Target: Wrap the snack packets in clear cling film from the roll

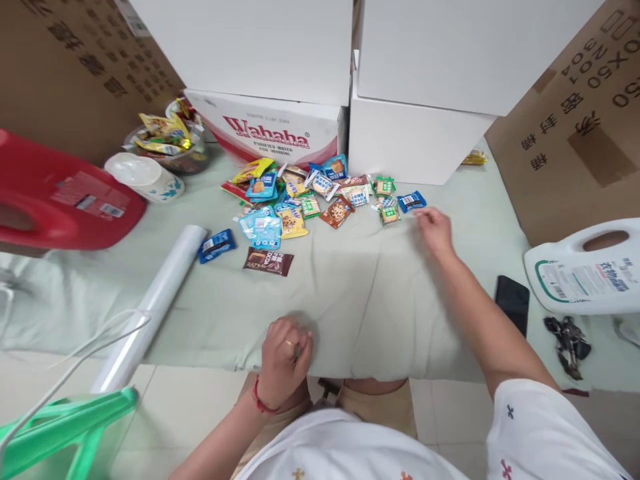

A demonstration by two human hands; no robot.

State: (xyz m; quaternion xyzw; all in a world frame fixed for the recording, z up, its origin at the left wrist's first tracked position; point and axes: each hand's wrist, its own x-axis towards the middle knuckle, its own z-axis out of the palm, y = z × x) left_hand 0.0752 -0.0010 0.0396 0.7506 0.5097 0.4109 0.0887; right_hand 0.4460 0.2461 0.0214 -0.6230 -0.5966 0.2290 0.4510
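My right hand point(434, 231) reaches over the table, its fingers pinched together at the lower right edge of a small blue snack packet point(411, 201). To the left of that packet lie little green-and-clear biscuit packets point(389, 213). A brown cookie packet point(337, 211) is further left, beside a heap of mixed snack packets including a yellow one point(292, 221) and light blue ones point(266, 232). A dark brown cocoa packet point(269, 261) and a blue packet point(217, 246) lie nearer to me. My left hand point(287, 353) rests closed at the table's front edge, with nothing visible in it.
White boxes point(420, 143) and a Wahaha carton point(270, 133) stand behind the packets. At left are a red jug point(70, 200), paper cups point(145, 177), a snack tub point(170, 150) and a plastic film roll point(150, 310). A phone point(512, 303), keys point(569, 345) and white jug point(590, 273) sit right.
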